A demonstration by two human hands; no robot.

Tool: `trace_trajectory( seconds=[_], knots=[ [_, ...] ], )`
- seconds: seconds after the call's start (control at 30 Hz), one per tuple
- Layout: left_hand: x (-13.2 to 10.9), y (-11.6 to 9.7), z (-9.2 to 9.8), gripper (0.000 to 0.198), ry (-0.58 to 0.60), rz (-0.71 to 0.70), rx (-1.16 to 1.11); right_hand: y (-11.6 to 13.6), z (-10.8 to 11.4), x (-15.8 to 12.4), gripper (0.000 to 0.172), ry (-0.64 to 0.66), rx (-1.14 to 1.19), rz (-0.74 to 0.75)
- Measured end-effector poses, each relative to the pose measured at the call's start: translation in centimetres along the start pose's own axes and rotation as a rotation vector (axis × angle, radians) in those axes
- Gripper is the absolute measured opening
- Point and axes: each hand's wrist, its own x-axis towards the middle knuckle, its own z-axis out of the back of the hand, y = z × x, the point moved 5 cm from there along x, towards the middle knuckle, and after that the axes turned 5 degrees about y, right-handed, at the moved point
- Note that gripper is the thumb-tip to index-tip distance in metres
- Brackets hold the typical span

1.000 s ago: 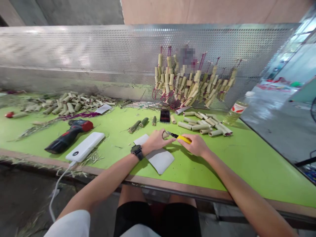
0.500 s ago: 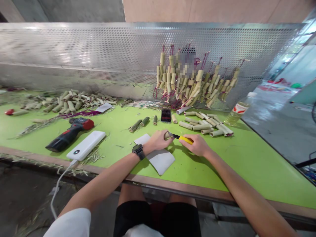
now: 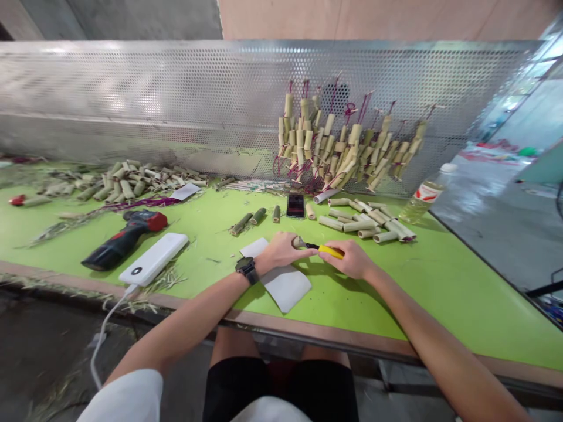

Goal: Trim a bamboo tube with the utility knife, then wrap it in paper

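Observation:
My left hand (image 3: 285, 249) is closed around a short bamboo tube (image 3: 298, 241), most of it hidden by the fingers. My right hand (image 3: 349, 259) grips a utility knife (image 3: 331, 252) by its yellow handle. The knife's dark front end reaches left to the tube's near end, and my left thumb stretches along beside it. White paper (image 3: 288, 288) lies on the green table below my left wrist. Just beyond my hands are a black phone-like device (image 3: 295, 206) and a few loose bamboo pieces (image 3: 258, 216).
Cut bamboo tubes (image 3: 365, 223) lie to the right beside a bottle of yellowish liquid (image 3: 424, 196). Strung bamboo figures (image 3: 347, 146) hang on the perforated metal panel (image 3: 176, 88). Leftward are a cordless drill (image 3: 127, 237), a white power bank (image 3: 155, 258) with its cable, and a bamboo pile (image 3: 127, 179).
The knife tip has shifted slightly at the tube's end, and my left thumb has stretched out toward the yellow handle. Both hands stay in nearly the same place.

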Motion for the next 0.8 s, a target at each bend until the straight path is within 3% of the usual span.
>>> trace_trajectory(
  seconds=[0.47,0.8],
  knots=[
    [-0.23,-0.50,0.22,0.067,0.008,-0.064,0.077,-0.03,-0.26,-0.02,0.049,0.047,0.019,0.039],
    [-0.15,-0.25,0.17,0.074,-0.025,-0.070,0.111,0.80,0.30,-0.11,0.049,-0.003,-0.048,-0.045]
  ],
)
